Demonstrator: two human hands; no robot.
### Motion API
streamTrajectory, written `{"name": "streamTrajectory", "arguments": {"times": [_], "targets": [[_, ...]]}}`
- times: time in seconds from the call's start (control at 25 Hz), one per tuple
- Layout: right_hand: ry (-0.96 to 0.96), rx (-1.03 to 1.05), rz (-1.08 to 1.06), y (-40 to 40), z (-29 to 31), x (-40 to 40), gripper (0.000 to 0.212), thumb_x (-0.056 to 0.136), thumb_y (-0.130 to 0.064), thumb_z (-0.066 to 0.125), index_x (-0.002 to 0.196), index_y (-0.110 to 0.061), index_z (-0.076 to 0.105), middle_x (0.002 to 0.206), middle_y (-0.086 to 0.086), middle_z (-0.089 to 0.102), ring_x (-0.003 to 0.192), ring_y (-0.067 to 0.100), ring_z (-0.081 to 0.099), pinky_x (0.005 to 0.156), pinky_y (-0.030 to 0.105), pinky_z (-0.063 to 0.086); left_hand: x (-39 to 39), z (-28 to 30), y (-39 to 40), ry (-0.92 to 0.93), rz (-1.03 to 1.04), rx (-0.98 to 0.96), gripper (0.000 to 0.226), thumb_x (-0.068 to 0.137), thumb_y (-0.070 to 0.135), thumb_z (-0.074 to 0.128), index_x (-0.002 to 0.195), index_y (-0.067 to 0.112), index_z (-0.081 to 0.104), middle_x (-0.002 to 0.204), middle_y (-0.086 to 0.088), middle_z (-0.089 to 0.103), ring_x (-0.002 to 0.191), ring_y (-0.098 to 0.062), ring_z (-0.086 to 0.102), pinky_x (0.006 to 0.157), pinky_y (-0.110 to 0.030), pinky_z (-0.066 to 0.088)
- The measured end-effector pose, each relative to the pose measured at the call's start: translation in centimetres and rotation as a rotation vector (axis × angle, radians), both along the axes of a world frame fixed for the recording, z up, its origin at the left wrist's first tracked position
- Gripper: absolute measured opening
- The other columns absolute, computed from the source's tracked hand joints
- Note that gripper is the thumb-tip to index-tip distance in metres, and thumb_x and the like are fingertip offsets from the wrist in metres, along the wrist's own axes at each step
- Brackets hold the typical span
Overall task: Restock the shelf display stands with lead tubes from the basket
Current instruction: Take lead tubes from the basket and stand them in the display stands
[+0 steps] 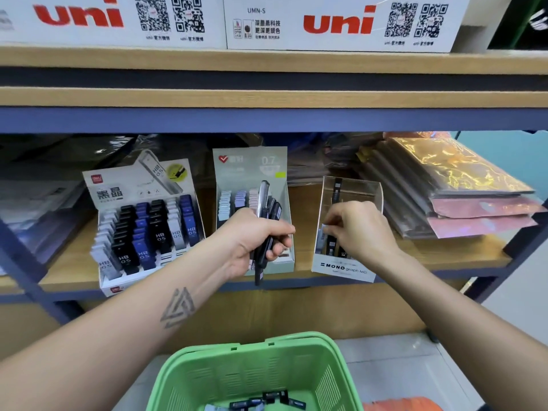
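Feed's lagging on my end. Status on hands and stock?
Left hand grips a bundle of lead tubes. Right hand pinches one tube inside the clear MONO stand. More tubes in the green basket. Nothing blocking.

I see a green slotted basket (255,372) at lower centre. Black, blue and white lead tubes (142,232) fill the left stand. Upper boxes (189,22) are white with red lettering.
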State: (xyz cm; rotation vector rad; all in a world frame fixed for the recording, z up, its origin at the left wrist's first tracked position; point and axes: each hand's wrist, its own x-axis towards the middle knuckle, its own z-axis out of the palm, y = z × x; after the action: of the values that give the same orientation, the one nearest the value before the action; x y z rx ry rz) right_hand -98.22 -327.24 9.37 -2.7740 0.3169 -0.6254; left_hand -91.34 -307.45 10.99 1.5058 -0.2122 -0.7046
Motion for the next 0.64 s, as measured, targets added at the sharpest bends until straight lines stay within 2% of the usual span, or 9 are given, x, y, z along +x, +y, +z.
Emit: {"name": "streamTrajectory", "arguments": {"times": [0.08,0.24,0.36,0.48,0.56,0.64], "targets": [[0.009,-0.041,-0.018,0.3,-0.4,0.3,0.005,0.090,-0.021,0.074,0.088,-0.018,0.077,0.085,0.000,0.075,0.087,0.027,0.068,0.089,0.040,0.050,0.0,0.1,0.1,0.003,-0.003,-0.003,0.031,0.086,0.001,0.073,0.109,-0.018,0.064,0.072,-0.018,0.064,0.048,-0.016,0.051,0.039,-0.020,0.038],[0.028,-0.113,-0.038,0.3,-1.2,0.9,0.009,0.089,-0.021,0.075,0.081,-0.018,0.077,0.083,0.000,0.074,0.090,0.026,0.065,0.090,0.041,0.047,0.1,0.1,0.2,0.000,-0.003,-0.007,0.030,0.086,0.001,0.072,0.109,-0.017,0.065,0.072,-0.018,0.064,0.047,-0.016,0.051,0.040,-0.020,0.038],[0.034,-0.138,-0.050,0.3,-2.1,1.2,0.007,0.089,-0.019,0.075,0.082,-0.020,0.077,0.093,-0.003,0.073,0.095,0.023,0.058,0.082,0.039,0.043,0.1,0.2,0.2,0.001,-0.006,-0.010,0.030,0.086,0.001,0.071,0.109,-0.017,0.065,0.072,-0.018,0.065,0.046,-0.015,0.052,0.040,-0.020,0.038],[0.018,-0.269,-0.067,0.4,-2.9,1.3,0.007,0.087,-0.018,0.074,0.085,-0.020,0.080,0.099,-0.002,0.070,0.094,0.025,0.057,0.073,0.034,0.034,0.2,0.2,0.2,0.000,-0.012,-0.006,0.033,0.086,0.002,0.072,0.111,-0.018,0.064,0.073,-0.018,0.065,0.047,-0.016,0.052,0.040,-0.020,0.039],[0.024,-0.323,-0.071,0.4,-2.9,1.3,0.011,0.088,-0.018,0.071,0.088,-0.020,0.081,0.102,0.000,0.068,0.096,0.025,0.057,0.073,0.033,0.031,0.3,0.2,0.2,-0.003,-0.012,-0.007,0.033,0.086,0.002,0.072,0.111,-0.018,0.063,0.073,-0.018,0.065,0.048,-0.016,0.051,0.040,-0.020,0.038],[0.029,-0.299,-0.071,0.3,-2.5,1.2,0.014,0.090,-0.017,0.067,0.091,-0.019,0.081,0.105,0.001,0.067,0.099,0.025,0.058,0.076,0.034,0.037,0.3,0.1,0.2,-0.004,-0.017,-0.006,0.030,0.086,0.002,0.072,0.109,-0.017,0.064,0.073,-0.018,0.065,0.048,-0.016,0.051,0.040,-0.020,0.038]]}}
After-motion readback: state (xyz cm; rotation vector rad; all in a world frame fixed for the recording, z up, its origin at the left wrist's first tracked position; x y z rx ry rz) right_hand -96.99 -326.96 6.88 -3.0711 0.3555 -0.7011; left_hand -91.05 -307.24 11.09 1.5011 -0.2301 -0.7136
